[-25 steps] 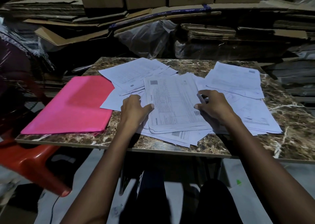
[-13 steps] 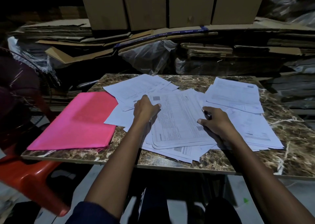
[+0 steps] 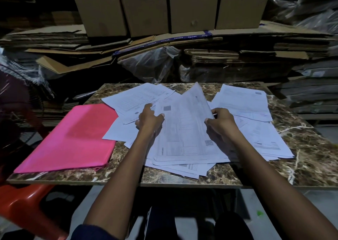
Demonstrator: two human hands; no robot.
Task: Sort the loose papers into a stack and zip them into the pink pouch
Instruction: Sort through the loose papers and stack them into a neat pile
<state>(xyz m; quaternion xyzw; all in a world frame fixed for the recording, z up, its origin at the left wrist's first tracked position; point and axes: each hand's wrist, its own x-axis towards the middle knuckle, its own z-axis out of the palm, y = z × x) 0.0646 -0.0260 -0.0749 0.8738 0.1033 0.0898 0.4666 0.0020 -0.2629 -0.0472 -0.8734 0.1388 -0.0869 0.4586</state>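
White printed papers lie scattered and overlapping across the middle and right of a brown marble table. My left hand grips the left edge of the top sheets in the middle pile. At their right edge my right hand pinches them, and the far end of the top sheet lifts off the pile. The pink pouch lies flat on the left part of the table, apart from both hands. More sheets lie at the back left and back right.
An orange plastic chair stands at the table's near left corner. Flattened cardboard stacks, upright brown boxes and a clear plastic bag crowd the space behind the table. My legs are under the front edge.
Both hands have slid further up the middle pile and taken hold of its top sheets, whose far end now rises off the table. The view has tilted upward.
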